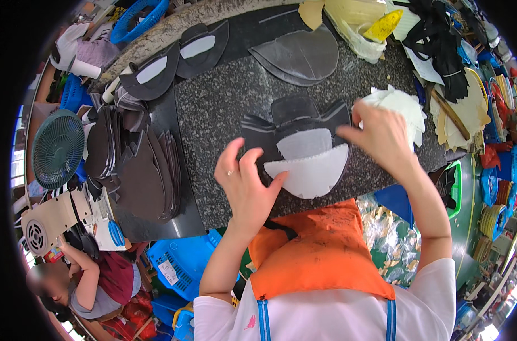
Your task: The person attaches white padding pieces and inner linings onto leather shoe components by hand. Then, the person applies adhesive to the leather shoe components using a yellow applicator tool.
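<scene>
A dark cut fabric piece, apparently a shoe upper [295,109], lies flat on the speckled stone slab in front of me. On it sit a grey patch [305,144] and, nearer to me, a white half-moon backing piece [309,175] with a finely notched edge. My left hand [244,184] is open at the left of these pieces, its thumb at the white piece's left side and its fingers spread. My right hand [383,133] is by the upper's right edge, thumb and forefinger apart; its other fingers are curled and partly hidden. Beside it lies a stack of white backing pieces [403,108].
Piles of dark uppers [147,173] lie left of the slab [213,125]. Grey half-round pieces [301,54] and two uppers with white patches [201,48] lie farther back. A plastic bag [363,34] stands at the back right. A co-worker [93,278] sits at lower left.
</scene>
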Available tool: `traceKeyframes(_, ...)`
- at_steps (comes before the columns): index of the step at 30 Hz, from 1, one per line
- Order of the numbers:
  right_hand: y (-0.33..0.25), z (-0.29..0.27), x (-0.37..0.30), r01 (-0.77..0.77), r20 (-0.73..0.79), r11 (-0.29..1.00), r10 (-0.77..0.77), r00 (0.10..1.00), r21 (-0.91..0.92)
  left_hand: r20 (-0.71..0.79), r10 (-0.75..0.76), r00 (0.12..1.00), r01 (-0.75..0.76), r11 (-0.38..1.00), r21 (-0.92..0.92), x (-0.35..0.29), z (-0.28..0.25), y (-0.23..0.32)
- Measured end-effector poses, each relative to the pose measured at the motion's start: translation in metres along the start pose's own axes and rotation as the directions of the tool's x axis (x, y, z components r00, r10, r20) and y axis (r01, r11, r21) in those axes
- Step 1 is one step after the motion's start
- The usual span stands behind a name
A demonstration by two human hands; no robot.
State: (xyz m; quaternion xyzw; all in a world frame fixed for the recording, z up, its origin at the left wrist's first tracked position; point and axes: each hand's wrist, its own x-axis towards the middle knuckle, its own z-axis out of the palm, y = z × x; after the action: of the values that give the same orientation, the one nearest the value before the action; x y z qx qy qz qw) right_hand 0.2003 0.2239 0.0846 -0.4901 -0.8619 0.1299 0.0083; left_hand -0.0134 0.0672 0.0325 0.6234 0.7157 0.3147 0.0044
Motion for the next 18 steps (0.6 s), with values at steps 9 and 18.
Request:
traceKeyframes(9,0.045,0.027,0.111,0.616,-0.140,0.729,-0.672,0.727,-0.299,0.379,0.356,0.855,-0.291,0.931,-0.219,-0.025,0.020,0.045)
traceKeyframes(18,0.006,-0.029,-0.003,-0.034,0.426,0.789,-0.294,0.856,0.613,0.169,0.161,0.972,-0.078,0.906,-0.416,-0.003,0.005,0.039)
